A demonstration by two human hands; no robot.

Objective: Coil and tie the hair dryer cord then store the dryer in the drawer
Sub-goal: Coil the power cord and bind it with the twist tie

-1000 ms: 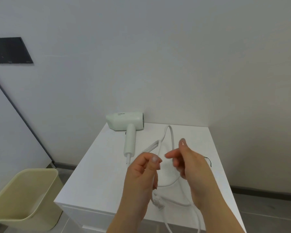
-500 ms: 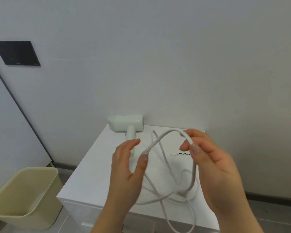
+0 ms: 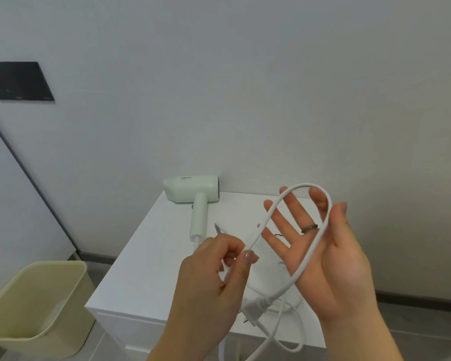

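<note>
From the head view, we judge that we are early in the coiling step. Our left hand (image 3: 219,277) pinches the cord (image 3: 303,185) between thumb and forefinger. Our right hand (image 3: 323,256) is spread flat, fingers straight, with one loop of cord draped round it. The plug (image 3: 255,307) hangs just below that loop, and slack trails over the near edge of the white cabinet (image 3: 146,256).

The hair dryer (image 3: 193,190) lies at the back of the cabinet top, close to the wall. A thin black tie (image 3: 279,235) lies on the top behind our right hand.

Next we would need to feed more slack round the open hand in even turns, then reach for the tie.

There is free room above the top. The wall closes off the back, and a bin (image 3: 37,303) stands on the floor to the left
</note>
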